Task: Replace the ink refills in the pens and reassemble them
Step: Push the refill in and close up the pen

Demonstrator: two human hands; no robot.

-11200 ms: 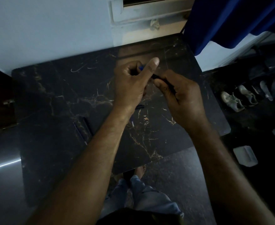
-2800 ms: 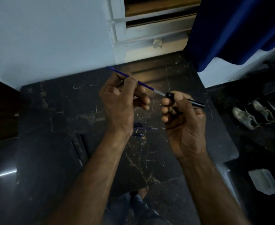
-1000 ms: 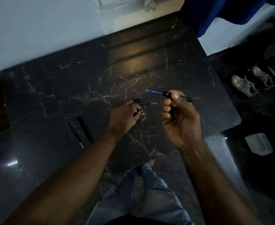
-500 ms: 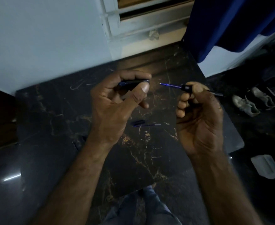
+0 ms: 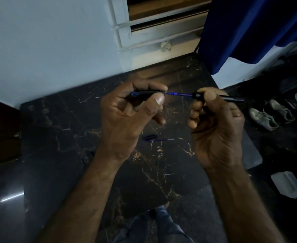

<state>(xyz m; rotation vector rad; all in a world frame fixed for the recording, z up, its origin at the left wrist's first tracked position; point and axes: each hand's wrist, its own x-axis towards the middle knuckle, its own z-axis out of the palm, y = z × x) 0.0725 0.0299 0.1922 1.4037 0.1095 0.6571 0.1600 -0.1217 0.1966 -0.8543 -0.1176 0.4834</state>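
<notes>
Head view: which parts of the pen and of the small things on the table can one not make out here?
All in the head view:
- Pen barrel: middle hidden under the right hand.
- Grip piece: mostly covered by the left hand; whether the refill tip is inside, unclear.
- Loose parts on the table: too dark and small to identify.

Forearms [image 5: 95, 190] are bare; legs wear blue jeans [image 5: 153, 230].

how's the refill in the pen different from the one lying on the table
The pen refill sticks out of the barrel in the air, only a short stretch showing; the table refill lies flat, untouched, its whole length visible. Both are thin and blue.
</notes>
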